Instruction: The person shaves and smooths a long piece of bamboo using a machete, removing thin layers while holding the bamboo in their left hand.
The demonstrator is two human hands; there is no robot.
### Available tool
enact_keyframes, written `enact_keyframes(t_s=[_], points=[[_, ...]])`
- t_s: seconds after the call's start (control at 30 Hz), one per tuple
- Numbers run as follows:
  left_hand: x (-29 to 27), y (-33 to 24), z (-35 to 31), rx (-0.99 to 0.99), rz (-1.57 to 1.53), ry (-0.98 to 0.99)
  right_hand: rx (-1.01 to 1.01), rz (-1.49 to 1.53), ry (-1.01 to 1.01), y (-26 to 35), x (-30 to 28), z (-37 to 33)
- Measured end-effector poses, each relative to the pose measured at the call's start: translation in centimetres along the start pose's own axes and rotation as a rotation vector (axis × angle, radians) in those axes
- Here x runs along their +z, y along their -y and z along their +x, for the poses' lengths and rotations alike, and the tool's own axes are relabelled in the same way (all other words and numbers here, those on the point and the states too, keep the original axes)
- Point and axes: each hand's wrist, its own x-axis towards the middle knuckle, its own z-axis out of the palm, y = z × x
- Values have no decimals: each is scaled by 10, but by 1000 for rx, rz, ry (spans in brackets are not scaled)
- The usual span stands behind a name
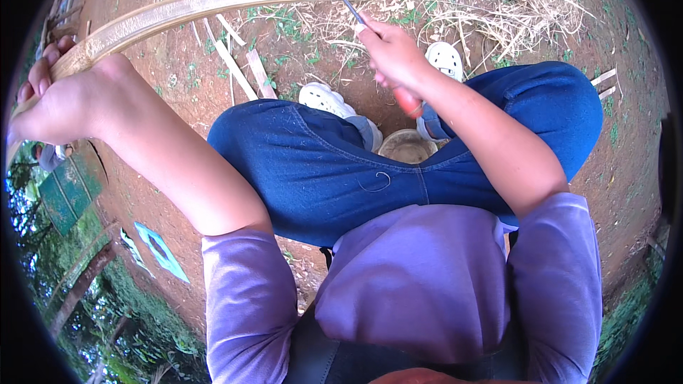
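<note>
A long, pale split-bamboo strip (185,8) stretches from the far left across the top of the view, appearing curved. My left hand (67,96) is closed around its near end, at the left edge. In my right hand (395,55) is a knife (343,1) with a narrow dark blade and a red-orange handle end. The blade lies across the strip close to its far end; whether it cuts into the bamboo I cannot tell. Both forearms reach forward over my knees in blue jeans (306,163).
Thin shavings (512,11) lie heaped on the reddish soil ahead. Loose flat strips (236,71) rest beyond my left knee. White clogs (325,98) are on my feet, with a round, pale object (407,148) between them. A green panel (70,188) and blue sheet (161,251) lie left.
</note>
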Motion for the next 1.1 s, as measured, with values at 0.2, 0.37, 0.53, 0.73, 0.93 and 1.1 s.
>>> enact_keyframes(t_s=[0.2,0.37,0.53,0.73,0.93,1.1], points=[[-5,7,7,0,31,27,-60,-1,13,-22,-4,11],[-7,3,7,-15,59,92,-121,35,95,-7,-2,-4],[-11,5,18,-53,-53,94,62,-142,-20,-19,-12,32],[-9,6,16,-32,-22,63,9,-100,-47,-40,-9,37],[-18,14,24,-40,-88,44,-53,-10,-14,-27,1,8],[-15,14,23,-9,45,55,117,186,-24,-28,-5,31]])
